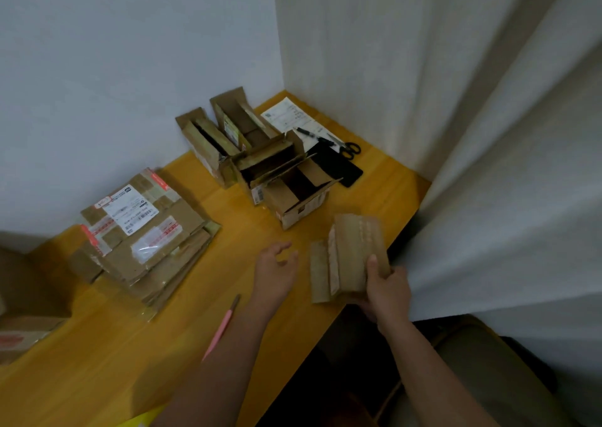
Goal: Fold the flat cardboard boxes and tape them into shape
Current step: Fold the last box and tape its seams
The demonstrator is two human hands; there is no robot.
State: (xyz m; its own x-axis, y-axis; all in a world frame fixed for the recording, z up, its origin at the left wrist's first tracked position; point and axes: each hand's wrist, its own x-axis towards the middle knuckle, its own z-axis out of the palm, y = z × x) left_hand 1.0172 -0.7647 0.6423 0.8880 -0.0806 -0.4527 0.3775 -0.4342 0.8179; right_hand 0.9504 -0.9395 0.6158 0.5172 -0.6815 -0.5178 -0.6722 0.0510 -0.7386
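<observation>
Flat box sits at the bench's right edge, gripped at its lower right corner by the right hand, thumb on top; left hand hovers just at its 9 o'clock, fingers loosely spread, holding nothing. Four folded boxes with open flaps cluster at 11 o'clock, a flat stack with labels and tape lies at 9 o'clock, a pink cutter at 7 o'clock. Paper, pen, scissors and a black slab lie in the far corner at 12 o'clock, curtain hangs at 3 o'clock.
</observation>
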